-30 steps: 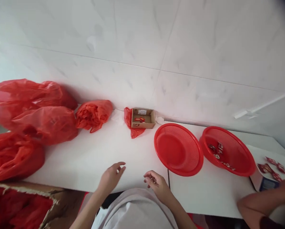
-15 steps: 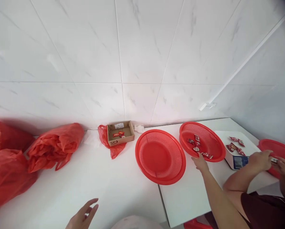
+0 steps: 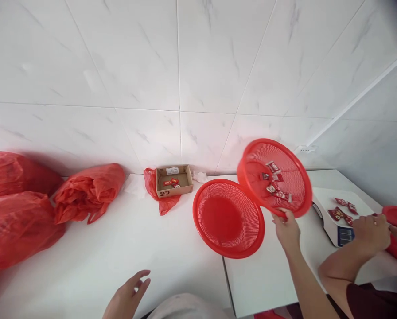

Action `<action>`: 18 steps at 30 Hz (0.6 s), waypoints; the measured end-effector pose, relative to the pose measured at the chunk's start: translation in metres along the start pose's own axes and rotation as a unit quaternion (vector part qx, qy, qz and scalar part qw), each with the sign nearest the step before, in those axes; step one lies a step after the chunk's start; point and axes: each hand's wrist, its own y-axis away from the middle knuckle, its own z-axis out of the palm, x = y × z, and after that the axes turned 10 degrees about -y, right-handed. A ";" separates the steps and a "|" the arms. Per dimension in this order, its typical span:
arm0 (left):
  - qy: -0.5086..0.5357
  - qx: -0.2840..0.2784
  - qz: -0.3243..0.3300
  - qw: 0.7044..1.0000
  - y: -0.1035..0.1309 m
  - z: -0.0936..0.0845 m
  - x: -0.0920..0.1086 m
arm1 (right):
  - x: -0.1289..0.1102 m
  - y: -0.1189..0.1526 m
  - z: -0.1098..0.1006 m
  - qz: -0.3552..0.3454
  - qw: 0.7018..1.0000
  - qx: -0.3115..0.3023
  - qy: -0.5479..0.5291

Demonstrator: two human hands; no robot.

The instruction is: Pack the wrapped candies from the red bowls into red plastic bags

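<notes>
The baskets [image 3: 294,177] are smooth plastic, the wrappers [image 3: 282,195] shiny, the bags [image 3: 14,230] crinkled plastic, the box [image 3: 181,189] matt cardboard, the tiles [image 3: 145,66] glossy.

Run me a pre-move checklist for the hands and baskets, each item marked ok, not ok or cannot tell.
1. Right hand gripping the tilted basket at its rim: ok.
2. Wrapped packets inside that basket: ok.
3. Left hand also on it: not ok; that hand is apart and holds nothing.
4. Tilted basket clear of the neighbouring basket: cannot tell; they overlap in view.
5. Co-worker's hand clear of the tilted basket: ok.
</notes>
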 end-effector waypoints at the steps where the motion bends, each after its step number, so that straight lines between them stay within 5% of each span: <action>1: -0.003 0.000 0.006 1.000 0.001 -0.001 0.005 | -0.013 0.020 0.005 0.015 0.999 -0.046 -0.005; 6: -0.004 0.026 0.022 0.999 0.002 -0.008 0.008 | -0.071 0.141 0.041 0.094 0.937 -0.299 -0.153; 10: 0.008 0.052 0.006 0.999 0.000 -0.008 -0.013 | -0.082 0.216 0.075 0.100 0.857 -0.432 -0.263; 13: -0.002 0.081 -0.014 0.997 -0.002 -0.004 -0.033 | -0.074 0.242 0.088 0.122 0.822 -0.489 -0.265; 18: -0.011 0.082 -0.014 0.996 0.005 0.006 -0.043 | -0.054 0.241 0.075 0.062 0.856 -0.476 -0.190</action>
